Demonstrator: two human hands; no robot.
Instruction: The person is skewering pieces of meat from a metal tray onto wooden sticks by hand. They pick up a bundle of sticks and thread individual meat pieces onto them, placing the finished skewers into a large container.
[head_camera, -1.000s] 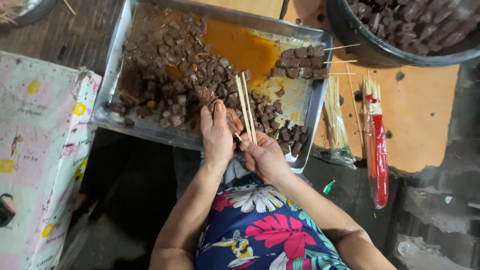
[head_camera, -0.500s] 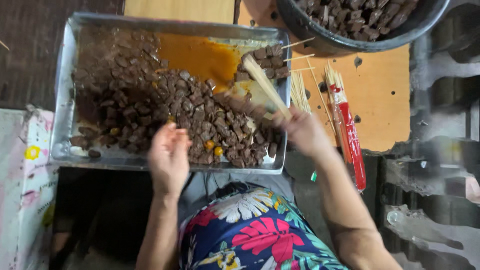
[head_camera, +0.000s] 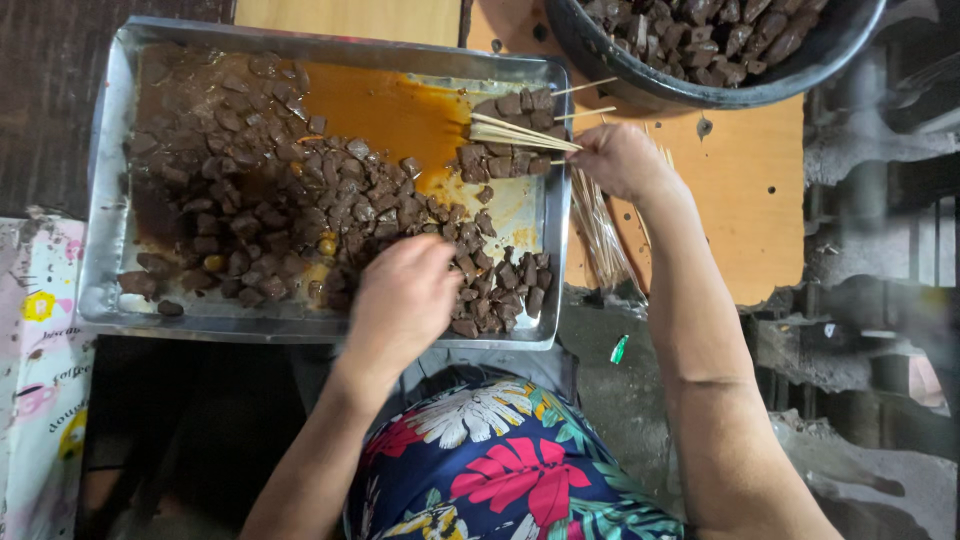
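A metal tray (head_camera: 100, 210) holds many dark brown meat chunks (head_camera: 290, 210) and a pool of orange sauce (head_camera: 390, 110). My left hand (head_camera: 400, 300) rests fingers-down on the chunks near the tray's front edge; whether it grips a piece is hidden. My right hand (head_camera: 620, 160) is closed on a bundle of bamboo skewers (head_camera: 520, 135), their tips pointing left over a row of skewered meat (head_camera: 510, 160) at the tray's right end.
A dark bowl (head_camera: 700, 85) full of meat pieces stands at the top right on an orange board (head_camera: 740, 200). A bag of spare skewers (head_camera: 600, 235) lies beside the tray. Patterned cloth (head_camera: 40, 380) covers the left; my floral garment (head_camera: 500, 470) is below.
My right hand carried the skewer bundle from the tray's front middle out to its right end. My left hand stayed over the chunks at the front edge. The camera view shifted and moved closer.
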